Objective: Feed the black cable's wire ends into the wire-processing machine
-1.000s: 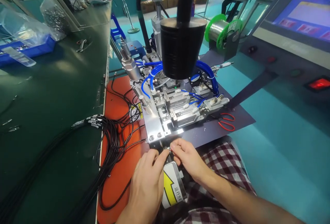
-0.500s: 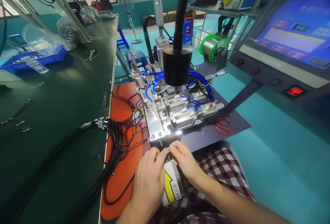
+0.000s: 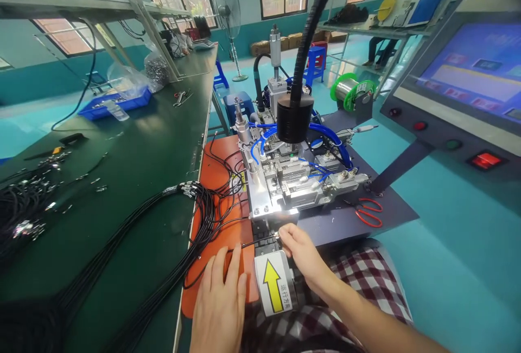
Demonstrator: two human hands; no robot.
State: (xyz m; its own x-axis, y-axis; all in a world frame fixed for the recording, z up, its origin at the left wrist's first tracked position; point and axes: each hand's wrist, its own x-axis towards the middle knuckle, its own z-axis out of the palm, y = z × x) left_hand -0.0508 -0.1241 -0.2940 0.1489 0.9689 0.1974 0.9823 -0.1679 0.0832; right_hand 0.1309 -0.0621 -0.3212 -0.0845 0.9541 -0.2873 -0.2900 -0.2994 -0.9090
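Note:
My right hand [image 3: 299, 250] pinches the metal end of a thin black cable [image 3: 260, 242] just in front of the metal fixture [image 3: 285, 185] of a small machine. My left hand [image 3: 222, 299] lies flat with fingers stretched out on the orange mat [image 3: 220, 179], holding nothing, its fingertips near that cable. A bundle of black cables [image 3: 195, 206] with metal tips lies to the left across the mat and the green bench. A white plate with a yellow arrow [image 3: 273, 282] sits between my hands.
Red-handled scissors [image 3: 368, 213] lie on the dark sheet right of the fixture. A black cone on a flexible hose [image 3: 295, 117] hangs over the machine. A control panel with screen [image 3: 464, 82] stands at right. The green bench [image 3: 122, 168] carries more cables and a blue tray [image 3: 116, 104].
My left hand has let go near the fixture, drawn back and flattened on the mat. My right hand still pinches the cable end. The camera has tilted up and back.

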